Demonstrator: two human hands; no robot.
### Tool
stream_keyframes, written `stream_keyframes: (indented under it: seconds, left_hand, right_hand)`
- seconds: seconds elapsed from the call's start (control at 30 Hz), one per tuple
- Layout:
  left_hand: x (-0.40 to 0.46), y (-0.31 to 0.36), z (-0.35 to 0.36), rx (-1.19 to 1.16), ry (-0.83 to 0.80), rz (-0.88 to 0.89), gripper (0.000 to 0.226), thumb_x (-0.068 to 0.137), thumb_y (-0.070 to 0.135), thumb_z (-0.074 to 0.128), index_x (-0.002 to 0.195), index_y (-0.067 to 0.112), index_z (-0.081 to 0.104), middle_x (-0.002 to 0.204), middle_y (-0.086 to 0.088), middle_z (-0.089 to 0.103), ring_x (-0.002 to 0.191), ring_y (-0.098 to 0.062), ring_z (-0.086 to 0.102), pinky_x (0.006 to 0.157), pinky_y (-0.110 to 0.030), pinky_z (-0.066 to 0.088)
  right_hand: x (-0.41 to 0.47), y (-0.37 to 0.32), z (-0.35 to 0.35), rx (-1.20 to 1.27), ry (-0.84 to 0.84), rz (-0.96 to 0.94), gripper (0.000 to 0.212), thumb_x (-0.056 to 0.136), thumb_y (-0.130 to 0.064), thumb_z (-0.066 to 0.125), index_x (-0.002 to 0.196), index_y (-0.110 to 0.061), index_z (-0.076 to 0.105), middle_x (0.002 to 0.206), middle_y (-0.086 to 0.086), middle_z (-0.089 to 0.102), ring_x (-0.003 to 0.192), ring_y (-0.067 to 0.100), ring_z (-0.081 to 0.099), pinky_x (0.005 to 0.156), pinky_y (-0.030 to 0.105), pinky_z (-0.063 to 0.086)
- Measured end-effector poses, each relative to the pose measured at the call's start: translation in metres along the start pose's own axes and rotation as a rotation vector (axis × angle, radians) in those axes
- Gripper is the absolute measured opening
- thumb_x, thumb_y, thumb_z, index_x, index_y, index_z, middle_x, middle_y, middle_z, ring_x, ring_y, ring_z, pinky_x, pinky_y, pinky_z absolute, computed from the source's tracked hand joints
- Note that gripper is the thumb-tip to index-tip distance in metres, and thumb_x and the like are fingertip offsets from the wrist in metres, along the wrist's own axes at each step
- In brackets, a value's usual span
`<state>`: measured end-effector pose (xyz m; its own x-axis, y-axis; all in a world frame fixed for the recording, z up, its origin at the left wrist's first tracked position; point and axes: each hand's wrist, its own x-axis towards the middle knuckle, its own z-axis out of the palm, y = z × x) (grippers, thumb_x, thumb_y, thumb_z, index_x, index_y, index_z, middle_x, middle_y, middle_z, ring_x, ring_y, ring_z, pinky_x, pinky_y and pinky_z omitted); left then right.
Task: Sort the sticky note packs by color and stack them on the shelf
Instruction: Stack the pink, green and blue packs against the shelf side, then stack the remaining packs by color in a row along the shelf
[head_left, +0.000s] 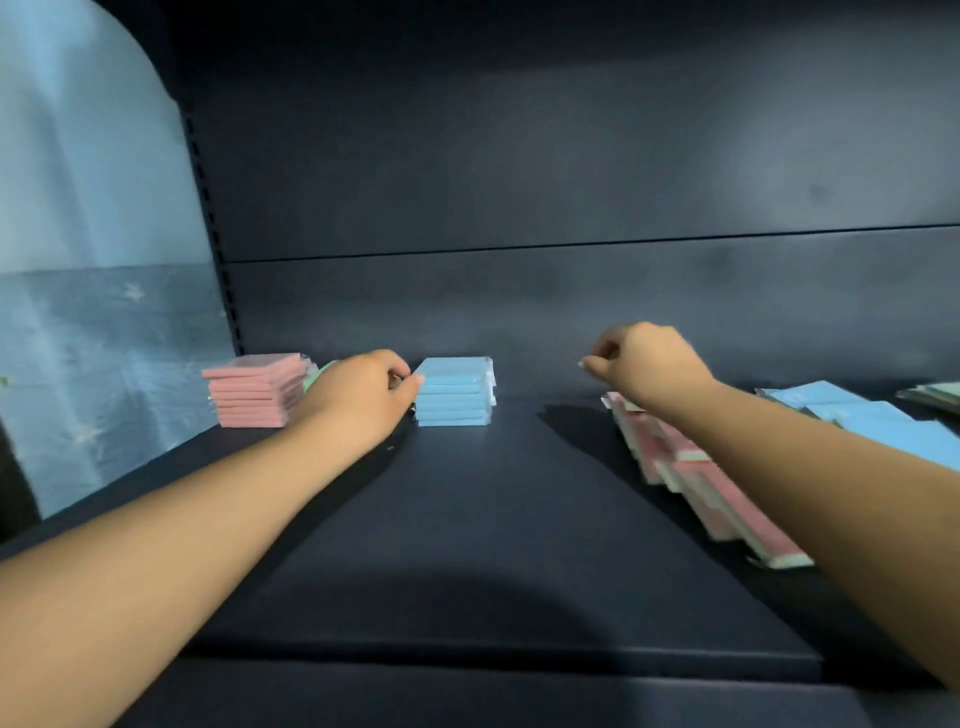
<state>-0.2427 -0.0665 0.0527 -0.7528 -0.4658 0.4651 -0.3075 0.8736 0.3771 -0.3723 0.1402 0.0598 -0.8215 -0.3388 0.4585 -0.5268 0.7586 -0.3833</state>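
- Fingers of the left hand (363, 392) are curled, the thumb tip touching the left edge of the squared stack of pale blue plastic-wrapped sticky note packs (454, 391); whether they pinch anything I cannot tell, as the hand hides its own palm side.
- Fingers of the right hand (644, 361) are curled loosely with thumb and forefinger tips close together, holding nothing visible, in the air to the right of the blue stack.
- Left of the blue stack stands a neat pile of pink wrapped packs (254, 391); between the two a sliver of green pack (318, 375) peeks from behind the left hand.
- Well to the right of the blue stack lie unsorted packs: a slumped row of pink ones (711, 483), loose blue ones (878, 423), and green ones (935, 395) at the frame edge.
- Judged step: squaring the blue stack on the dark metal shelf (467, 519).
- To do it well, press the thumb flat against the side, not the top pack alone, so the slippery wrappers do not slide; bring the right hand to brace the far side.
- Next pick sensibly comes from the loose blue packs.
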Motion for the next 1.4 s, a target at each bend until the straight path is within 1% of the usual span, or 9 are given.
stream_keyframes:
  seconds: [0.2, 0.37, 0.6, 0.77, 0.87, 1.03, 1.23, 1.3, 1.4]
  left_hand:
    - [-0.065, 0.085, 0.003, -0.028, 0.000, -0.038, 0.034, 0.094, 0.039, 0.043, 0.081, 0.013, 0.059, 0.078, -0.003, 0.057, 0.078, -0.023, 0.050, 0.061, -0.029, 0.033]
    - [-0.097, 0.145, 0.032, -0.222, -0.152, -0.112, 0.042, 0.093, 0.044, 0.043, 0.087, 0.011, 0.067, 0.087, -0.005, 0.063, 0.084, -0.022, 0.057, 0.068, -0.028, 0.040]
    - [-0.097, 0.184, 0.053, -0.679, -0.129, -0.333, 0.035, 0.092, 0.037, 0.049, 0.065, 0.017, 0.058, 0.093, -0.011, 0.066, 0.095, -0.027, 0.061, 0.094, -0.035, 0.045]
    - [-0.093, 0.191, 0.070, -0.714, -0.123, -0.334, 0.031, 0.094, 0.039, 0.046, 0.076, 0.014, 0.051, 0.085, -0.007, 0.055, 0.081, -0.021, 0.049, 0.076, -0.029, 0.038]
    - [-0.097, 0.197, 0.072, -0.845, -0.112, -0.343, 0.034, 0.094, 0.040, 0.046, 0.074, 0.016, 0.060, 0.076, -0.003, 0.062, 0.073, -0.017, 0.054, 0.067, -0.025, 0.039]
    - [-0.103, 0.202, 0.049, -1.269, -0.110, -0.371, 0.033, 0.092, 0.043, 0.049, 0.083, 0.014, 0.063, 0.080, -0.007, 0.068, 0.074, -0.022, 0.063, 0.079, -0.036, 0.049]
    - [-0.132, 0.192, 0.025, -1.571, -0.064, -0.375, 0.015, 0.093, 0.030, 0.051, 0.094, 0.017, 0.058, 0.082, -0.006, 0.068, 0.071, -0.020, 0.065, 0.073, -0.037, 0.052]
    - [-0.143, 0.181, 0.022, -1.641, -0.056, -0.374, 0.011, 0.093, 0.026, 0.051, 0.096, 0.018, 0.058, 0.078, -0.004, 0.070, 0.067, -0.017, 0.067, 0.070, -0.036, 0.053]
    - [-0.159, 0.167, 0.021, -1.618, -0.061, -0.348, 0.010, 0.094, 0.020, 0.050, 0.094, 0.022, 0.060, 0.076, 0.002, 0.072, 0.062, -0.011, 0.069, 0.062, -0.031, 0.055]
  right_hand:
    - [-0.040, 0.070, -0.051, -0.045, -0.124, 0.150, 0.045, 0.090, -0.045, 0.053, 0.079, -0.001, 0.061, 0.091, 0.019, 0.063, 0.084, 0.031, 0.053, 0.069, 0.028, 0.037]
    - [-0.068, 0.096, -0.052, 0.094, -0.408, 0.276, 0.063, 0.088, -0.058, 0.046, 0.118, -0.004, 0.057, 0.119, 0.012, 0.057, 0.110, 0.031, 0.054, 0.081, 0.027, 0.033]
    - [-0.071, 0.113, -0.050, 0.532, -0.326, 0.353, 0.039, 0.085, -0.030, 0.066, 0.104, 0.004, 0.065, 0.097, 0.016, 0.066, 0.080, 0.024, 0.056, 0.076, 0.030, 0.044]
    - [-0.072, 0.117, -0.053, 0.926, -0.146, 0.406, 0.026, 0.083, -0.001, 0.063, 0.110, -0.004, 0.063, 0.089, 0.013, 0.067, 0.078, 0.027, 0.062, 0.083, 0.039, 0.054]
    - [-0.076, 0.108, -0.061, 1.196, -0.158, 0.365, 0.020, 0.086, 0.003, 0.059, 0.106, 0.000, 0.061, 0.079, 0.010, 0.061, 0.068, 0.023, 0.056, 0.068, 0.031, 0.051]
    - [-0.105, 0.083, -0.085, 1.346, -0.341, 0.166, 0.013, 0.086, 0.006, 0.058, 0.085, -0.007, 0.060, 0.076, 0.007, 0.065, 0.054, 0.009, 0.065, 0.051, 0.018, 0.054]
    - [-0.147, 0.066, -0.092, 1.139, -0.492, 0.021, 0.009, 0.089, -0.009, 0.060, 0.091, 0.000, 0.061, 0.062, 0.007, 0.060, 0.045, 0.013, 0.052, 0.052, 0.022, 0.047]
    - [-0.150, 0.071, -0.096, 1.009, -0.379, 0.072, 0.017, 0.090, -0.020, 0.060, 0.085, -0.004, 0.064, 0.064, 0.006, 0.059, 0.048, 0.011, 0.050, 0.053, 0.020, 0.045]
    - [-0.143, 0.091, -0.104, 0.442, -0.155, 0.143, 0.037, 0.088, -0.042, 0.057, 0.084, -0.006, 0.066, 0.068, 0.002, 0.057, 0.061, 0.015, 0.050, 0.057, 0.024, 0.037]
